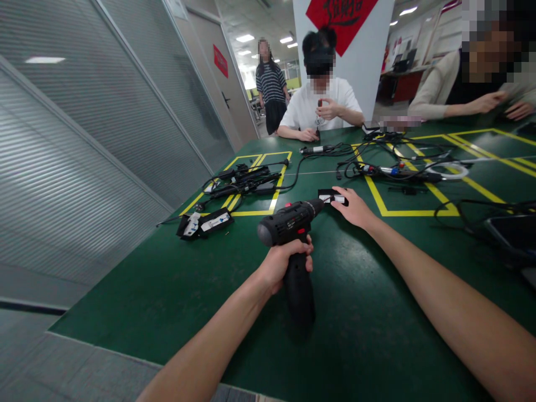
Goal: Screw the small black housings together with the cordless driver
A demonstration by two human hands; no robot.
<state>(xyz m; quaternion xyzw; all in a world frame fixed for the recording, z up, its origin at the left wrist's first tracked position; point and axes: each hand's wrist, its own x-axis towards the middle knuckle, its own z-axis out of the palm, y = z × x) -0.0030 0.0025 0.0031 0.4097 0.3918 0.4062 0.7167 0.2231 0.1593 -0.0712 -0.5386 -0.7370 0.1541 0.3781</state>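
My left hand point(288, 258) is wrapped round the grip of a black cordless drill point(288, 223), which points away from me. The drill's tip reaches a small black box with a white label point(325, 194) on the green table. My right hand point(350, 207) grips that box from its right side, fingers over the top and thumb along the near side. Whether the bit touches the box or stops just short, I cannot tell. To the left lie two similar black pieces with white labels, one a black case point(189, 224), the other a flat piece point(215, 221).
Bundled black cables and adapters point(245, 181) lie at the left inside yellow tape lines. More cables and a rod-like tool point(393, 171) lie at the right. A dark device point(513, 231) sits at the right edge. A person in white point(318, 109) works opposite; another sits at the right.
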